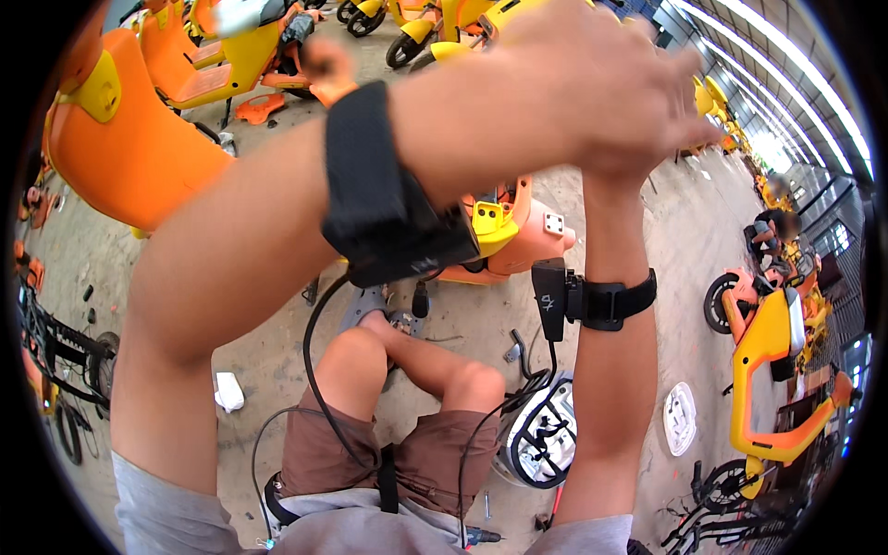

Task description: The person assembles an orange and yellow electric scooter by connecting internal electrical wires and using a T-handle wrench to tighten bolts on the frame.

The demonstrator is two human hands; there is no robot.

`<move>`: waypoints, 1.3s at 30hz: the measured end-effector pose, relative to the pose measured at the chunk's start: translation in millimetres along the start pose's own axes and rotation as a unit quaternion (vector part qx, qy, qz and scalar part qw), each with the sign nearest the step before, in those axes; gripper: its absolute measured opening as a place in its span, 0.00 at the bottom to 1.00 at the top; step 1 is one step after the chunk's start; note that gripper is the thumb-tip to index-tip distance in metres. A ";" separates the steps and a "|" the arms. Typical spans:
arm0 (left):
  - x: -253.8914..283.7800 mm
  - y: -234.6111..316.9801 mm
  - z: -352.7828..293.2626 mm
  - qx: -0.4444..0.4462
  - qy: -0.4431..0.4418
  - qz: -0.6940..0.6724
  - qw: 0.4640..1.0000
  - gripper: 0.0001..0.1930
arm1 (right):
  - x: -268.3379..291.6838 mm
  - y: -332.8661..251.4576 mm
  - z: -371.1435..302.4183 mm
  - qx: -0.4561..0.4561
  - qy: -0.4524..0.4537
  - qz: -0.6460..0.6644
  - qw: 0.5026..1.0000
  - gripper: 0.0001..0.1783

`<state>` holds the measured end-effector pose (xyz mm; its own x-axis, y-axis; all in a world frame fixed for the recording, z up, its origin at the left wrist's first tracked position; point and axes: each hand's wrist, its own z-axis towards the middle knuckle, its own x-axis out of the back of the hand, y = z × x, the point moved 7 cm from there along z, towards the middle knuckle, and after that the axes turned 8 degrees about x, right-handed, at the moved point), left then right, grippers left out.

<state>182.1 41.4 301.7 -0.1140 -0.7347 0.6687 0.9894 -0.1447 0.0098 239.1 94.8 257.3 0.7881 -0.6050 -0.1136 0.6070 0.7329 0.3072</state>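
Observation:
My left hand (564, 92) is raised high in front of me at the top of the view, its arm crossing from the lower left. My right hand (622, 162) comes straight up from the lower right and meets it; the two overlap. Both are smeared by motion, and most of the right one is covered by the left, so I cannot make out anything held in either. Below and beyond the hands stands an orange and yellow scooter body part (518, 240), partly covered by my left forearm and the black device strapped to it.
A white helmet-like shell with black lining (546, 435) lies beside my right knee. Farther right is a white oval cover (680, 419); a small white piece (228, 392) lies left. A large orange panel (129, 139) stands at left. Scooters (768, 379) line the hall.

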 end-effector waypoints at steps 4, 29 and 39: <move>19.9 -35.8 11.9 -0.009 -0.040 0.001 0.999 0.41 | 14.8 -19.4 14.1 0.011 -0.025 -0.018 0.999 0.08; -111.9 -142.0 -163.1 0.144 -0.007 -0.250 0.957 0.24 | -42.4 -13.7 39.7 -0.291 -0.576 0.562 0.518 0.33; -186.0 -153.2 -206.2 0.281 -0.319 -0.062 0.903 0.25 | -66.3 -4.8 48.6 -0.225 -0.586 0.620 0.471 0.29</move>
<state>33.2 63.6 22.5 -0.3289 -0.1797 0.9271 0.8821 0.2921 0.3695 179.0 116.3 309.3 0.1276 0.8117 0.5700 -0.0776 0.5811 -0.8102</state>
